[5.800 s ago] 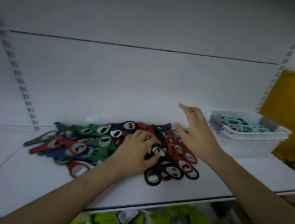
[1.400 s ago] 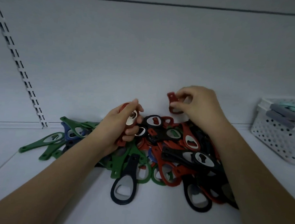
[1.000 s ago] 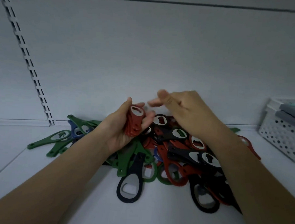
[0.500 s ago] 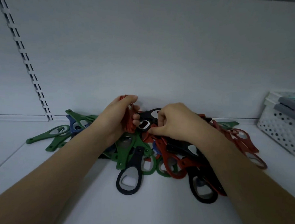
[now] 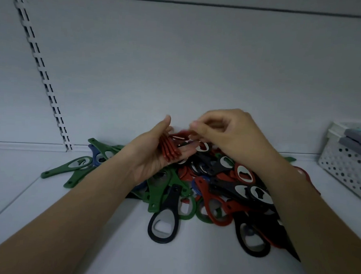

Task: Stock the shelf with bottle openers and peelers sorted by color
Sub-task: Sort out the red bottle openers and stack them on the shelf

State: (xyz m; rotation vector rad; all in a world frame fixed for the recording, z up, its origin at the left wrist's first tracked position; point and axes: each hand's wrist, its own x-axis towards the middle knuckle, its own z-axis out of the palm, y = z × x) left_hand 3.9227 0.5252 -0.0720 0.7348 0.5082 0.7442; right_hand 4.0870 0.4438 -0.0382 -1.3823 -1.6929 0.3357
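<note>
The left hand [image 5: 154, 154] lies palm up above the pile of bottle openers [image 5: 210, 188], its fingers loosely curled under a small stack of red openers [image 5: 170, 149] that stands on edge across the palm, the thumb raised beside it. The right hand [image 5: 231, 135] hangs just to the right, fingers bent and thumb and forefinger brought together close to the top of that stack; whether they pinch anything I cannot tell (the fingertips are blurred). Below both hands the mixed heap of red, black, green and blue openers rests on the white shelf [image 5: 89, 226], against the back wall. A black opener [image 5: 164, 223] lies at the front of the heap, and a green opener [image 5: 70, 166] lies apart at the left. A white perforated basket [image 5: 345, 171] sits at the far right of the shelf
</note>
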